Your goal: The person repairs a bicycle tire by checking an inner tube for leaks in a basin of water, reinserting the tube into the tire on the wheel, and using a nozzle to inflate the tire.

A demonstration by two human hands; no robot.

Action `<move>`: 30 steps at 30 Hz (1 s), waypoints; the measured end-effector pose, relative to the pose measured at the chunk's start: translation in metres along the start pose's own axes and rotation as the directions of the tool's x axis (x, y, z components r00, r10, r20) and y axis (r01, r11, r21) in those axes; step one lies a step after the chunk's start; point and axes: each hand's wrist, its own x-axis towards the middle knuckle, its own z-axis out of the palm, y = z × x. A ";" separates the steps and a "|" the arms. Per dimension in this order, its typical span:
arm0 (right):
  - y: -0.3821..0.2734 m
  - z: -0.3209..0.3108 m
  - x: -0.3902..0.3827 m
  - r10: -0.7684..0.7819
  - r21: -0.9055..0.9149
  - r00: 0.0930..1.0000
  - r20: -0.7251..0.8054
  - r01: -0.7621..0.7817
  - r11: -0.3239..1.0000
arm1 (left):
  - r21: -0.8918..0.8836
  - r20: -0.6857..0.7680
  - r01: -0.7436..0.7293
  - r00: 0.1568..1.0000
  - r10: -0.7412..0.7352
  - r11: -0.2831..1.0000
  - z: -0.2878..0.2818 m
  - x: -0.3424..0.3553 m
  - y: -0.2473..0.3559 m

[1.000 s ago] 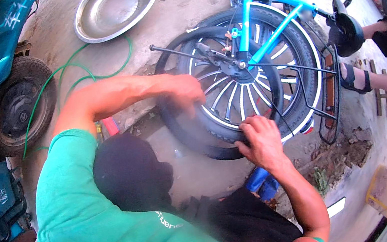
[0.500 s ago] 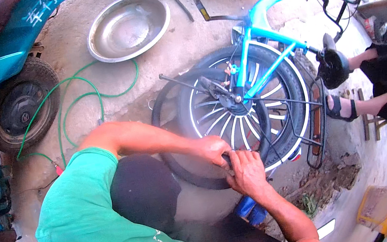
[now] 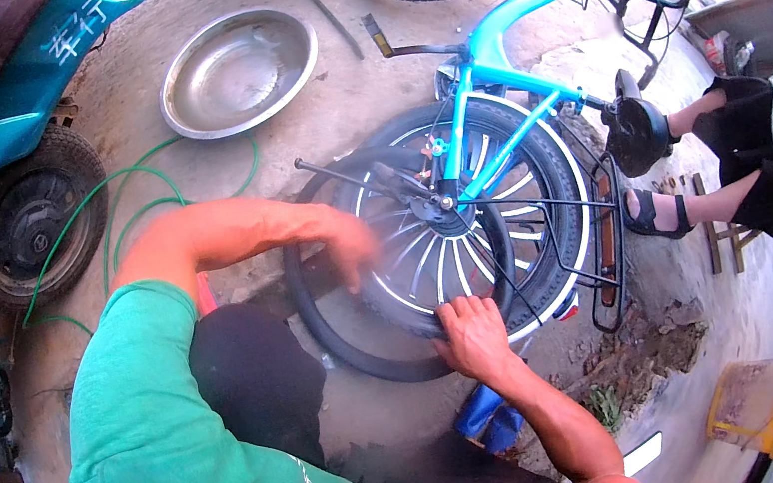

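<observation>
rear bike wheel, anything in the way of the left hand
Nothing visible stands between the left hand and the rear bike wheel: the blurred hand shows over the wheel's left side, though contact can't be told. The right hand is at the wheel's near edge.

The worn concrete floor (image 3: 340, 107) is taken up by a blue bicycle (image 3: 487, 35), laid on its side. To its left, a round metal basin (image 3: 239, 78) is set near a thin dark rod (image 3: 325, 12), and a green hose (image 3: 137, 168) is strewn in loops.
</observation>
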 end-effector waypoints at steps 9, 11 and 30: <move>0.000 -0.003 -0.004 -0.063 -0.003 0.980 -0.188 0.063 0.998 | -0.204 -0.204 0.170 0.956 -0.212 0.964 0.025 0.025 0.065; -0.005 0.001 -0.002 -0.046 0.014 0.985 -0.168 0.049 0.999 | -0.354 -0.301 0.176 0.908 -0.290 0.918 0.034 0.048 0.093; 0.002 0.010 -0.006 0.000 -0.038 1.000 0.006 0.000 0.999 | 0.096 -0.001 0.086 0.996 -0.086 0.992 -0.007 -0.002 0.012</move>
